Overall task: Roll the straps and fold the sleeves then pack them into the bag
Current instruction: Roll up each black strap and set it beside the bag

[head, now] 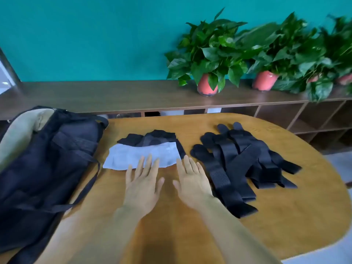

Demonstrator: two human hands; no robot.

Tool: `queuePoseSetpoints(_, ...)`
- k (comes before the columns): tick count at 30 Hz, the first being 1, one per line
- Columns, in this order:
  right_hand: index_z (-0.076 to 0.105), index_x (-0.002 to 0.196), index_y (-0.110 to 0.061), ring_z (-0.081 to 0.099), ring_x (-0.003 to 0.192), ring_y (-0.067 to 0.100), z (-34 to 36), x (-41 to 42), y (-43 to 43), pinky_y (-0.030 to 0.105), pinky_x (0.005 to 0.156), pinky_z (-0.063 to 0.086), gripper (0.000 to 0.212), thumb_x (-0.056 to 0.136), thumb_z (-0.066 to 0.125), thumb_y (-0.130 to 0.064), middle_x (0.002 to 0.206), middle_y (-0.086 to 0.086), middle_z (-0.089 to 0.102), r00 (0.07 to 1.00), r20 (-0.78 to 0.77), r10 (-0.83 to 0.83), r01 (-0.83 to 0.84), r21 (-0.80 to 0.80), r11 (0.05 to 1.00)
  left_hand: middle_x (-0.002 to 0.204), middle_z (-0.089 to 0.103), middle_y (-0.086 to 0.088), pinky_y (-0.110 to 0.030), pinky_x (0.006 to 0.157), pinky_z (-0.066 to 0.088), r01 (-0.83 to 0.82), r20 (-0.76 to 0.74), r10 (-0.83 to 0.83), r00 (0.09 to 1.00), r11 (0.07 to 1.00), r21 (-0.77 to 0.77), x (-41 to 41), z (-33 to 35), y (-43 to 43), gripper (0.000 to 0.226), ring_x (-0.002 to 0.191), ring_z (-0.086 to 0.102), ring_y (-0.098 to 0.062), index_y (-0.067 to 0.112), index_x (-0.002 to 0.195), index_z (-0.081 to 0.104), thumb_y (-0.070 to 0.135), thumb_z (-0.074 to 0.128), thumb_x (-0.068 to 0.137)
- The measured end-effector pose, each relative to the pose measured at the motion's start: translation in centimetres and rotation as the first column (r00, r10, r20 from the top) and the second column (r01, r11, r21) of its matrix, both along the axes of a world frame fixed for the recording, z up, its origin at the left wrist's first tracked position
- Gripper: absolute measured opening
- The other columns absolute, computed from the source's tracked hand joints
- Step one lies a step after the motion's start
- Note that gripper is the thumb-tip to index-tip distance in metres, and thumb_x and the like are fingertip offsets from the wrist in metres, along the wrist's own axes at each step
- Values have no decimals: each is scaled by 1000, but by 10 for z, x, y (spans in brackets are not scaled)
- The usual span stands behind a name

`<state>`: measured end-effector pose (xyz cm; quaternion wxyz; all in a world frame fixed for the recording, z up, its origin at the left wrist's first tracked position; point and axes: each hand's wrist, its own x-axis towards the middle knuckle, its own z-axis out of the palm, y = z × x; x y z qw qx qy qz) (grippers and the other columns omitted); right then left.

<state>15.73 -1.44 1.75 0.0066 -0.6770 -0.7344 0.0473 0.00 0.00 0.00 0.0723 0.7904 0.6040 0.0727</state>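
Extending over an oval wooden table, a person's two bare hands lie palm-down and side by side, fingers straight and fanned, gripping nothing. The left hand has its fingertips over the near edge of one pale grey sleeve. The right hand is just beside it at three o'clock, its fingertips close to the dark cloth at the sleeve's right end. Whether either palm presses the table or is held just above it cannot be told.

The pale sleeve lies flat at twelve o'clock of the left hand, on top of the dark sleeves. These show past its far edge in black and grey. How many there are cannot be counted, since they overlap.

At two o'clock of the right hand lies one loose heap of black straps, unrolled and crossing one another, some with rounded ends pointing away. More than six ends show, but the pile is too tangled for an exact count. Its nearest strap runs just beside the right wrist.

One black bag lies at nine o'clock, over the table's left end, with a carrying strap trailing toward the left forearm. A beige padded shape shows at its far corner.

Beyond the table, at twelve to two o'clock, a dark wooden sideboard stands against a teal wall and carries leafy potted plants. Two red pots are plain to see, and two more are half hidden in blurred leaves at the far right.
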Motion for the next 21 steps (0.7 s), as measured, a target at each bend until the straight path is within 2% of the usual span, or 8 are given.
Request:
queuePoseSetpoints(3,-5,151,-18,-13,146,24,-12,-7,20,40,119,-4,61,102,21,-42,158,12,-12,998,-15,58,-59,-72,996,159,-17,6,-46,116,-11,-46,-133,43,990,999,-20,-9,-10,17,57,144,-22,-17,28,152,-9,47,9,101)
queuePoseSetpoints(6,-6,152,-21,-15,145,24,-26,-18,43,41,119,-3,59,102,15,-46,157,9,-18,997,-15,76,-78,-152,985,157,-21,7,-48,116,-12,-63,-186,38,982,990,-129,-19,-22,34,57,143,-25,-16,29,151,-12,48,6,101)
queuePoseSetpoints(11,-3,152,-22,-12,146,23,-37,-31,88,41,119,1,58,102,15,-46,157,7,-19,998,-23,61,-64,-104,993,156,-23,8,-46,117,-11,-89,-185,74,980,993,-75,-34,-30,75,57,142,-25,-15,30,150,-14,49,5,100)
queuePoseSetpoints(21,6,152,-21,-2,147,25,-39,-44,131,41,118,10,57,102,18,-45,159,9,-7,999,10,48,-47,-50,998,159,-15,8,-45,116,-10,-93,-223,71,972,991,-91,-43,-26,119,57,145,-19,-15,30,152,-7,48,8,101)
